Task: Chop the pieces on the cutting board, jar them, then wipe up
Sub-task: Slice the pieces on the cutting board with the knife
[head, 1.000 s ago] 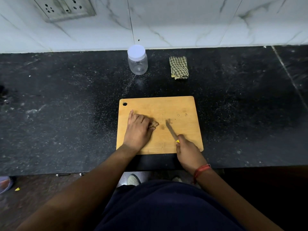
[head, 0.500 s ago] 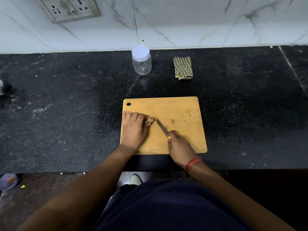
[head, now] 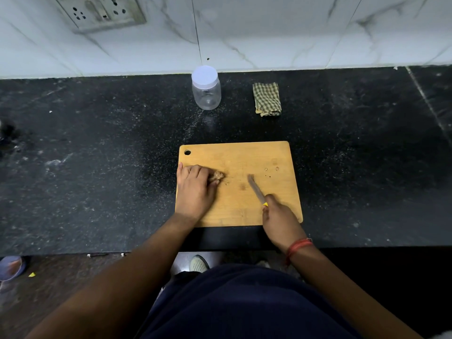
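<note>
A wooden cutting board (head: 254,157) lies at the counter's near edge. On its left part sits a small brown lump (head: 217,176), pinned under the fingertips of my left hand (head: 194,189). My right hand (head: 278,216) grips a knife (head: 255,188) with a yellow handle. The blade points up and left, and is blurred, a short way right of the lump and apart from it. Tiny crumbs (head: 271,169) dot the board's right part. A clear plastic jar (head: 206,88) with its white lid on stands by the wall. A folded checked cloth (head: 267,99) lies to the right of the jar.
The black stone counter (head: 97,155) carries a dusting of pale specks around the board. A white marble wall with a socket plate (head: 102,11) rises behind. The counter's front edge runs just below the board; the floor and a shoe (head: 198,263) show beneath.
My right hand pulled the knife away to the right from the lump, after the blade was right against it half a second ago. My left hand stays on the lump.
</note>
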### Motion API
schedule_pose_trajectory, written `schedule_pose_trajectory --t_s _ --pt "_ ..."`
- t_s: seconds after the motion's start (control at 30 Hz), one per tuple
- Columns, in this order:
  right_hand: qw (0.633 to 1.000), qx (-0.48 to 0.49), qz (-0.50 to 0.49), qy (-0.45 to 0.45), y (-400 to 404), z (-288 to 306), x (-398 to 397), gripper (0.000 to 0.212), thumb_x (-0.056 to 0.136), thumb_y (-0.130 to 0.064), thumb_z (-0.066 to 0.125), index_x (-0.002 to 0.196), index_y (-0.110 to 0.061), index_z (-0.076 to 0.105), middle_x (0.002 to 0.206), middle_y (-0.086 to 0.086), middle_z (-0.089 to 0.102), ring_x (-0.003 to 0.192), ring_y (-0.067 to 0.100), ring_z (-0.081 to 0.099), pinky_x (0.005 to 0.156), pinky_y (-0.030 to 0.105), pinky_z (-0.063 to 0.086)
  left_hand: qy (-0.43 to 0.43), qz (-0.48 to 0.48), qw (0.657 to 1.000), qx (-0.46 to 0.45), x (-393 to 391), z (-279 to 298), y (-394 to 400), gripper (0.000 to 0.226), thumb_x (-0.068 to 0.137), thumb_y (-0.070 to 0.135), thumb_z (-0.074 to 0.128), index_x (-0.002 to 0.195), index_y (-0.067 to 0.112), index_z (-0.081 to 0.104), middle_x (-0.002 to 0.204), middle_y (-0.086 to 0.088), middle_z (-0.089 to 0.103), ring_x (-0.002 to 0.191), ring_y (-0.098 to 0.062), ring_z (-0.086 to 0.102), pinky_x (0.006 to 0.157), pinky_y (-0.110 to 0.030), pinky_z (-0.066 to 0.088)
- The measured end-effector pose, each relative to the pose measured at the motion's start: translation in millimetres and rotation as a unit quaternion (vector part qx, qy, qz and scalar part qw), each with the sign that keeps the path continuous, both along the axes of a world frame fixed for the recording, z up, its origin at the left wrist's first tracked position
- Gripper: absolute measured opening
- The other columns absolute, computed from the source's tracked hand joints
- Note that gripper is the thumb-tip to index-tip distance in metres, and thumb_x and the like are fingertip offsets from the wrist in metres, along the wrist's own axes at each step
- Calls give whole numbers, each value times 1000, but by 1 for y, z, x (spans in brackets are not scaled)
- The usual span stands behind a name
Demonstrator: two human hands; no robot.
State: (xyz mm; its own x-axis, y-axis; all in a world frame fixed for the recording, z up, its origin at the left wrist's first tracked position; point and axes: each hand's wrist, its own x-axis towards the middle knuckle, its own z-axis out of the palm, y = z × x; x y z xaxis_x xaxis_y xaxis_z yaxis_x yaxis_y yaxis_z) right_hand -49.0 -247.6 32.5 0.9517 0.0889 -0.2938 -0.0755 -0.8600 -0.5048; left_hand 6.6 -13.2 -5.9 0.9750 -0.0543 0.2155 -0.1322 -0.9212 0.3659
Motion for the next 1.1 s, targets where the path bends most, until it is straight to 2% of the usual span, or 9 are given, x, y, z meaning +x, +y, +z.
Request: schedule_pose_trajectory --t_s 0.07,0.2,0.4,0.57,0.67,0.8,0.93,1.0,1.1 --pt "999 1 -35 -6 -7 1 2 24 103 -18 41 125 -9 44 84 9 61 70 31 57 57 35 40 1 -3 1000 1 0 0 0 25 90 32 68 106 12 65 101 -4 64 105 -28 52 121 -57 20" --pt "999 32 -4 13 2 4 2 20 103 -17 41 121 -10 46 87 11 62 74 31 59 59 37 45 -5 -29 1000 -6 -3 -1 -9 27 86 28 75 105 12 66 100 -2 64 104 -28 53 120 -60 21" --pt "996 21 -89 -17 -8 3 13 23 103 -16 41 123 -7 48 71 -2 47 62 21 47 56 31 32 -6 -90 996 14 -2 0 -20 30 85 28 78 106 9 66 100 -5 64 106 -30 54 121 -61 20" --pt "993 73 -91 1 3 5 12 22 105 -26 39 115 -11 52 81 4 57 71 25 56 58 30 35 -2 -103 995 8 -5 -6 -19 42 82 33 81 113 9 67 104 -6 65 109 -31 54 123 -56 13" --pt "992 90 -91 19 6 7 11 23 106 -29 38 107 -12 54 86 6 60 75 25 57 60 29 35 -9 -93 996 4 -11 -7 -7 47 88 39 72 123 9 64 113 -6 61 113 -30 51 123 -58 13" --pt "990 91 -99 27 10 9 14 22 104 -27 41 112 -12 55 99 8 61 84 26 57 66 31 39 -5 -103 995 12 -16 -6 2 46 93 41 62 130 12 62 117 -5 59 116 -31 50 121 -63 14" --pt "986 125 -98 51 17 16 15 10 99 -20 49 108 -17 46 98 9 57 73 31 60 51 39 53 -10 -126 992 26 -11 -1 -8 40 93 35 66 128 14 65 117 -1 61 115 -28 50 121 -63 13" --pt "984 136 -95 66 20 20 16 9 99 -15 48 105 -16 42 95 11 55 68 31 60 38 32 50 -8 -127 991 37 -8 -1 -13 36 93 35 68 123 16 68 115 0 63 113 -28 51 121 -63 13" --pt "984 134 -85 79 25 23 18 11 100 -14 46 108 -16 40 94 15 57 61 30 60 34 27 46 3 -125 991 46 -6 0 -17 31 95 36 60 118 17 70 108 0 66 109 -27 54 120 -64 17"
